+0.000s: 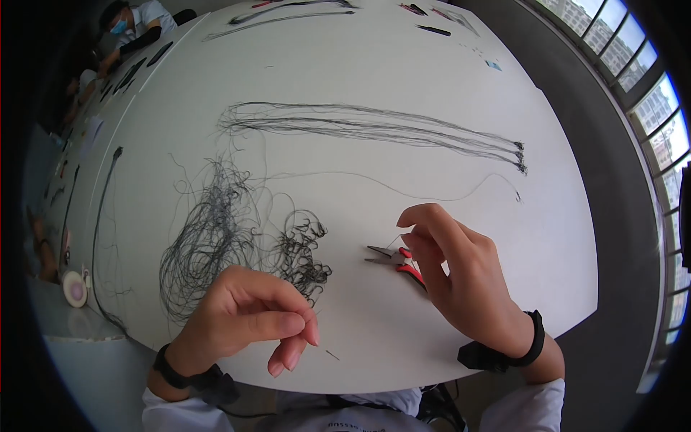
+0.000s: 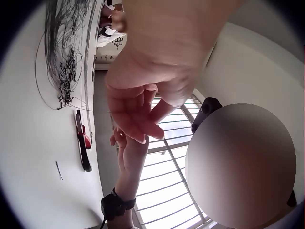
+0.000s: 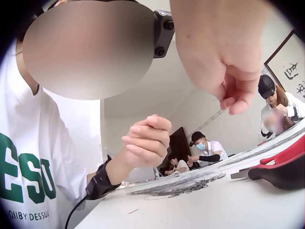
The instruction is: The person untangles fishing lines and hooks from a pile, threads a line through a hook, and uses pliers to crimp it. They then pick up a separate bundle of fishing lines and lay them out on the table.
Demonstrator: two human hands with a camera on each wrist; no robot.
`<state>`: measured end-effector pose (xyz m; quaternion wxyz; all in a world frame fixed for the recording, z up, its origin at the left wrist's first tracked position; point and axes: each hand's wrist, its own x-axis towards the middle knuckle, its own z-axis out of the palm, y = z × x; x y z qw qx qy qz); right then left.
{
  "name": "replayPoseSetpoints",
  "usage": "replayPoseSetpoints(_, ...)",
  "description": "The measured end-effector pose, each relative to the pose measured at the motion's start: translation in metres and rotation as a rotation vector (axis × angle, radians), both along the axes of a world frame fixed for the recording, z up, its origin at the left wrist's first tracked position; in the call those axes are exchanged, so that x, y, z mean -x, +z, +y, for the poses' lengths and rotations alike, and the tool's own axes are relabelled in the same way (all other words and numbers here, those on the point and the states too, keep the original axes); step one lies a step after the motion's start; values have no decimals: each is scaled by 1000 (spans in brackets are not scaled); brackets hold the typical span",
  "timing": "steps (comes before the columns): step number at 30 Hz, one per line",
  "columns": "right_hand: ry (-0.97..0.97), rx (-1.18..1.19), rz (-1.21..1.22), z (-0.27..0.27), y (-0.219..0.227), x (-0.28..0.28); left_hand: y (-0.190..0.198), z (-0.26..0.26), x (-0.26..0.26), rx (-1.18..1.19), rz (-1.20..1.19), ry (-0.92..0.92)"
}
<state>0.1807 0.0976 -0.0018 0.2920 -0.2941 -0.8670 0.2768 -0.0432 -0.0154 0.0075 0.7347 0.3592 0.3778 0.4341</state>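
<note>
My left hand (image 1: 248, 317) is above the table's near side, thumb pressed against the bent index finger. A faint fishing line (image 2: 90, 110) runs to its fingers in the left wrist view. To the right, my right hand (image 1: 464, 270) pinches a thin, curved piece of fishing line (image 3: 215, 100) at its fingertips. Below that hand lie red-and-black pliers (image 1: 410, 273), their grey jaws pointing left. Beyond my left hand spreads a tangled heap of dark fishing line (image 1: 209, 245), with a cluster of fish hooks (image 1: 306, 266) at its right edge.
Bundled lines with hooks (image 1: 360, 129) stretch across the middle of the white table (image 1: 504, 237). One loose line with a hook (image 1: 518, 196) curves below them. A small cut piece (image 1: 332, 355) lies near the front edge. A masked person (image 1: 133, 29) sits at the far left.
</note>
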Motion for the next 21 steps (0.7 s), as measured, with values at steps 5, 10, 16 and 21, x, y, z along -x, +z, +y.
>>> replayPoseSetpoints(5,-14,13,-99,-1,-11,-3,-11,6,5,-106,-222,94)
replayPoseSetpoints(10,104,-52,-170,-17,-18,2,-16,14,2,-221,-218,145)
replayPoseSetpoints(16,388,-179,-225,-36,-21,7,-9,16,0,-130,-413,160)
replayPoseSetpoints(21,500,-197,-159,-41,-12,8,-15,27,-8,-356,18,302)
